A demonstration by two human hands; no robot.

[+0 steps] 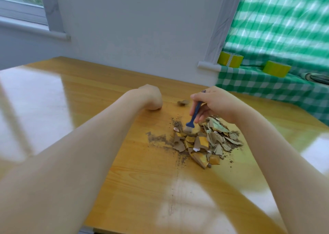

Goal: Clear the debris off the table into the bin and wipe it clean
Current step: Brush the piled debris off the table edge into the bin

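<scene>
- The right hand [213, 103] grips a small blue brush [193, 118], with its fingers curled round the handle
- The brush handle slants from that hand down toward the near left. Its pale bristles touch the far left edge of the debris pile [204, 142]
- The debris pile is torn brown and yellow scraps mixed with dirt. It sits in the middle of the wooden desk [124, 180], just on the near side of the right hand
- A thin smear of dust [156, 138] spreads left from the pile, and one stray bit [183, 102] lies on the far side, between the two hands
- The left hand [153, 100] rests on the desk to the far left of the pile, apart from it. It bends down at the wrist, so its fingers are hidden and I cannot tell if they are open or curled
- The right hand is the closer one to the mess, so I think it will do the sweeping
- No bin shows here, so I cannot tell which way the pile must be pushed
- Two yellow-green tape rolls [230, 59] sit far right on a green checked cloth [258, 84]
</scene>
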